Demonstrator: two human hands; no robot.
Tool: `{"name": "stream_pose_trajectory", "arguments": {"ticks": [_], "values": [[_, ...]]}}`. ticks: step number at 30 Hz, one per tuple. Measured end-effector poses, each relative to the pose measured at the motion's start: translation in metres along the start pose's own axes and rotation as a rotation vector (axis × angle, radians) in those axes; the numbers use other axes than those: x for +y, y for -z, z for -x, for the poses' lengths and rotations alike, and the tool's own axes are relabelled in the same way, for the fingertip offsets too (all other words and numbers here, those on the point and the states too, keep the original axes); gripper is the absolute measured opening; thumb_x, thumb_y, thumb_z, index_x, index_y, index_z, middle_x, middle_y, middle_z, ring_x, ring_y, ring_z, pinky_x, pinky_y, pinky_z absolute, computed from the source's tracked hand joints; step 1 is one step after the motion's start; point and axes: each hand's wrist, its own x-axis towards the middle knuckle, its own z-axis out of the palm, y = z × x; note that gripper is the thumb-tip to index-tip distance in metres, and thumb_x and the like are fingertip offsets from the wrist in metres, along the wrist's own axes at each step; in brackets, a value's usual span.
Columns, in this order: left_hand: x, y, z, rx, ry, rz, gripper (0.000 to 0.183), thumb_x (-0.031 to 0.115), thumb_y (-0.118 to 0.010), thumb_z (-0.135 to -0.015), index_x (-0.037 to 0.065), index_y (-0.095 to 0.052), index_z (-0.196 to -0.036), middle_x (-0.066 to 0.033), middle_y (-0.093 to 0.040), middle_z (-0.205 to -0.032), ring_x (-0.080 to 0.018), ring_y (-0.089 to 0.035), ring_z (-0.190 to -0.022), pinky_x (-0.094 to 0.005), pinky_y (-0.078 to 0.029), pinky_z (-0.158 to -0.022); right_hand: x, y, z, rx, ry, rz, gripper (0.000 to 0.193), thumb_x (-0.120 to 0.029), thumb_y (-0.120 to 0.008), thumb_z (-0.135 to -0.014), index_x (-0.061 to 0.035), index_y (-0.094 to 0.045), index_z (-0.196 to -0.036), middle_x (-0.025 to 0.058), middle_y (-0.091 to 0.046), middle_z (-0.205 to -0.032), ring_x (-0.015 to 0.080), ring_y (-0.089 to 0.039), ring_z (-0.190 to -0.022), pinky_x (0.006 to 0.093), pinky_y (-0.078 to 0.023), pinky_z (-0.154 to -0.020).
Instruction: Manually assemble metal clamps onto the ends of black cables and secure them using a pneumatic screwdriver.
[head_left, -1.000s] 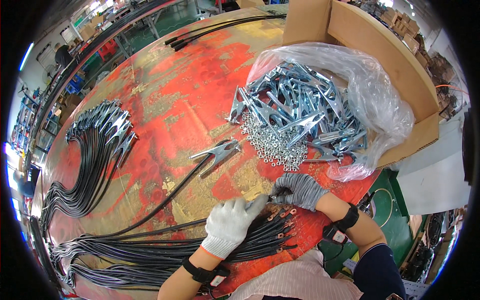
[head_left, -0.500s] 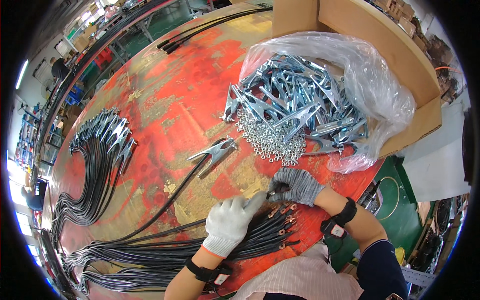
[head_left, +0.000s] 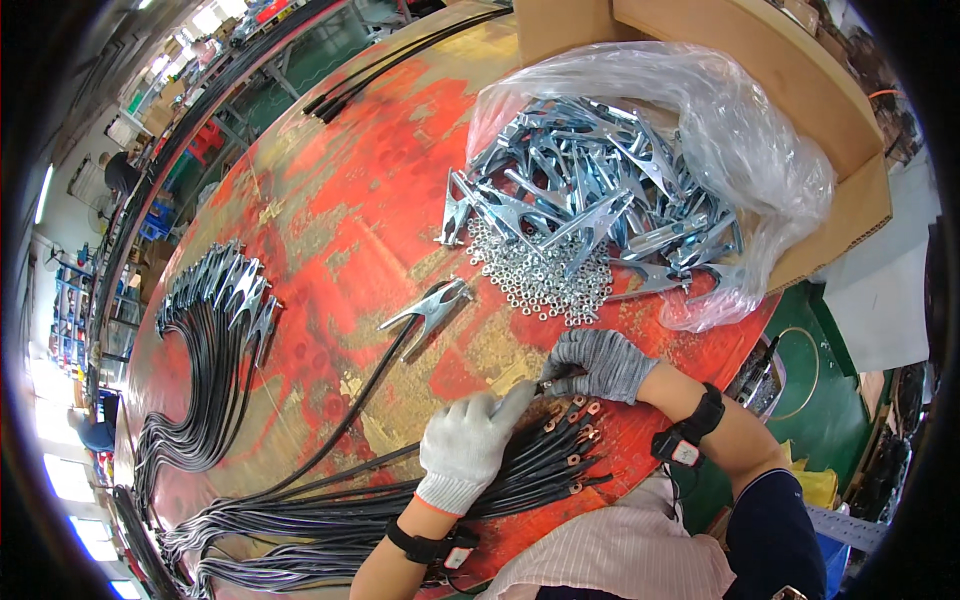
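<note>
Worn red desk [head_left: 330, 200], paint scuffed to yellow in patches. Landmark: the bundle of black cables [head_left: 400, 490] lying along the near edge, copper ring lugs [head_left: 580, 420] fanned at its right-hand end. Left hand [head_left: 470, 445], white knit glove, rests palm-down on the bundle just left of the lugs, fingers loosely together, forefinger stretched toward the right hand; whether it grips a cable underneath cannot be told. Right hand [head_left: 600, 362], grey knit glove, sits just beyond the lug end of the bundle, fingers curled and pinched on the tip of one cable; the two hands nearly meet there. A black band shows on each wrist. Farther from the bundle, toward mid-desk, a single metal clamp [head_left: 430, 308] lies already fitted to a black cable that runs back to the bundle. Beyond the right hand, a spread of small silver nuts [head_left: 540, 280], and behind that a heap of loose metal clamps [head_left: 590, 200] spilling from a clear plastic bag [head_left: 760, 150] inside a cardboard box [head_left: 840, 110]. Well left of the bundle, a row of finished clamp cables [head_left: 215, 330] curves along the far side of the desk.
</note>
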Motion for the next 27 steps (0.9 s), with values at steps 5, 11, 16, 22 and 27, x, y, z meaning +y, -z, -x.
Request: {"name": "stream_pose_trajectory", "arguments": {"ticks": [5,11,16,22,27], "values": [[0.0,-0.001,0.001,-0.006,0.008,-0.014,0.049,0.019,-0.065,-0.077,0.032,-0.06,-0.124,-0.0014,-0.06,-0.077,-0.0212,-0.062,-0.064,-0.0344,-0.052,-0.056,0.006,-0.007,-0.003,0.085,0.087,-0.027,0.032,-0.033,-0.073,-0.082,-0.0093,-0.067,-0.102,0.0074,-0.063,-0.09,0.0236,-0.065,-0.086,0.0343,-0.052,-0.079],[-0.001,-0.003,0.0,0.055,-0.029,-0.02,0.047,0.017,-0.058,-0.079,0.03,-0.06,-0.124,-0.0015,-0.054,-0.07,-0.0202,-0.058,-0.057,-0.0335,-0.049,-0.05,0.009,-0.006,0.003,0.052,0.118,-0.047,0.038,-0.04,-0.071,-0.083,-0.0101,-0.067,-0.105,0.0087,-0.062,-0.092,0.0251,-0.064,-0.088,0.0349,-0.051,-0.08],[0.002,-0.001,0.0,-0.042,0.019,-0.022,0.047,0.021,-0.066,-0.079,0.033,-0.06,-0.124,-0.0023,-0.061,-0.079,-0.022,-0.063,-0.066,-0.0357,-0.052,-0.058,0.008,-0.01,0.001,0.047,0.016,-0.053,0.032,-0.03,-0.073,-0.083,-0.0129,-0.067,-0.11,0.0076,-0.061,-0.092,0.0234,-0.062,-0.084,0.0334,-0.051,-0.078],[0.001,0.001,0.0,-0.02,-0.001,-0.02,0.048,0.02,-0.063,-0.079,0.031,-0.059,-0.125,-0.0021,-0.057,-0.075,-0.0211,-0.06,-0.062,-0.0345,-0.05,-0.055,0.012,0.001,0.021,0.055,0.222,0.152,0.05,-0.051,-0.065,-0.083,-0.0182,-0.062,-0.12,0.0113,-0.06,-0.105,0.0276,-0.061,-0.1,0.0381,-0.05,-0.085],[-0.003,-0.003,0.001,0.052,-0.046,-0.028,0.048,0.018,-0.057,-0.079,0.03,-0.059,-0.125,-0.0017,-0.053,-0.069,-0.02,-0.058,-0.057,-0.0334,-0.049,-0.052,0.006,-0.008,0.026,0.068,0.138,0.101,0.05,-0.052,-0.058,-0.088,-0.0218,-0.058,-0.128,0.011,-0.06,-0.11,0.0276,-0.06,-0.104,0.0386,-0.049,-0.091]]}}
